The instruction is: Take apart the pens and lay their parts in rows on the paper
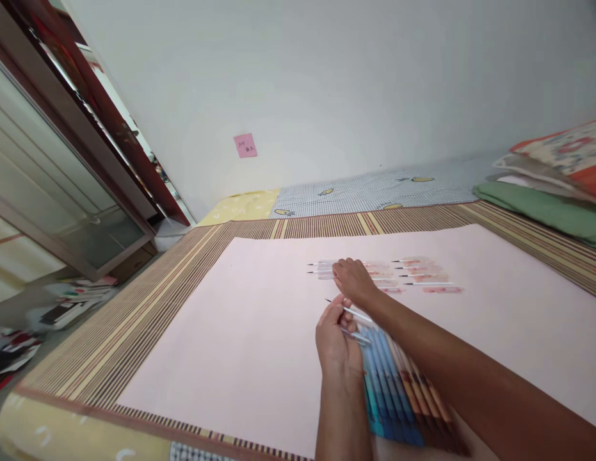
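Observation:
My left hand (334,339) is closed around a thin clear pen (348,310) whose dark tip points left, just above a pale pink sheet (240,320). My right hand (353,280) reaches forward over a row of clear pens with pink prints (422,272) laid on the sheet; its fingers are curled down on them, and what they grip is hidden. A fan of blue and brown pens (398,390) lies under my forearms near the sheet's front edge.
The pink sheet lies on a striped woven mat (134,320) over a bed. Folded green and patterned bedding (547,192) sits at the right. A white wall with a pink sticky note (245,145) stands behind. A glass cabinet (52,186) and floor clutter (62,307) are at left.

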The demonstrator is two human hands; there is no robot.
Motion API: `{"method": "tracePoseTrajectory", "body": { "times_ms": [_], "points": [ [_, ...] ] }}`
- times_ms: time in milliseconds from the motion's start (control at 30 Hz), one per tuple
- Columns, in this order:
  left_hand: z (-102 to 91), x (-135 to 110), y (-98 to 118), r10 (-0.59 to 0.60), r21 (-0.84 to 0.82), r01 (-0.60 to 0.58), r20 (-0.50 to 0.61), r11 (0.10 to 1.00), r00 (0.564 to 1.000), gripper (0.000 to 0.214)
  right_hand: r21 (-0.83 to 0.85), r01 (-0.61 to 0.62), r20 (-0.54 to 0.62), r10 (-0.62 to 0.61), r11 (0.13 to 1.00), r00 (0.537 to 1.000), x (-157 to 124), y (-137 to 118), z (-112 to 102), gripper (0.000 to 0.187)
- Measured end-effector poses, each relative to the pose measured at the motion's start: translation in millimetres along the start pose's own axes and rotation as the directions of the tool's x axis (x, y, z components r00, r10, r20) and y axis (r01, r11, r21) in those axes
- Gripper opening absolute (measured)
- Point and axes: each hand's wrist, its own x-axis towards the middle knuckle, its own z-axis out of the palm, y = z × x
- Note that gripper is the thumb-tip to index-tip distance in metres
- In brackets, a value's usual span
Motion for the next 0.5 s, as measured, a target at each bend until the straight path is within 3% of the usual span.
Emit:
{"method": "tracePoseTrajectory", "body": {
  "times_ms": [500],
  "points": [
    [0.6,-0.7,0.7,0.001,-0.004,-0.001,-0.010,1.000,1.000,0.021,-0.006,0.006,-0.015,-0.006,1.000,1.000,3.0,0.0,4.2,0.014]
  ]
}}
